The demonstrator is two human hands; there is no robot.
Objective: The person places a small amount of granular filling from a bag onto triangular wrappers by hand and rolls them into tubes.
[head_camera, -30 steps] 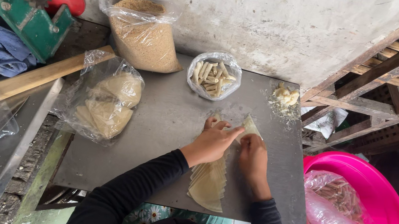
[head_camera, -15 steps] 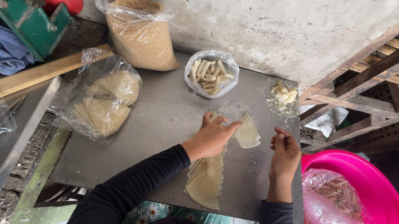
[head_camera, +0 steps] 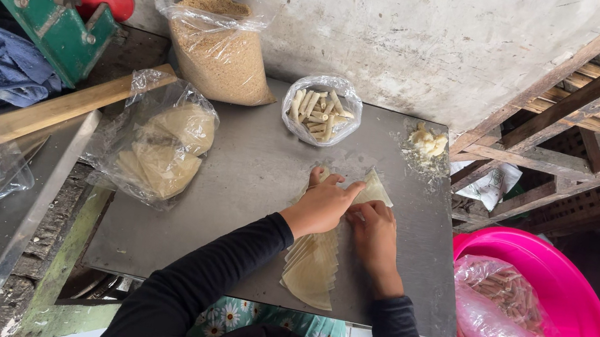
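Both hands (head_camera: 349,214) pressed on pastry wrapper (head_camera: 374,190); filling sticks in bagged bowl (head_camera: 321,110).

Both arms, entering from the bottom centre of the frame, are covered by long, close-fitting black sleeves that end at the wrists, leaving the left hand (head_camera: 323,207) and the right hand (head_camera: 374,234) bare, with no rings, watch or gloves visible. At the lower edge of the frame the black top spreads into a dark mass. Beneath it shows a strip of teal cloth printed with small white daisy-like flowers.
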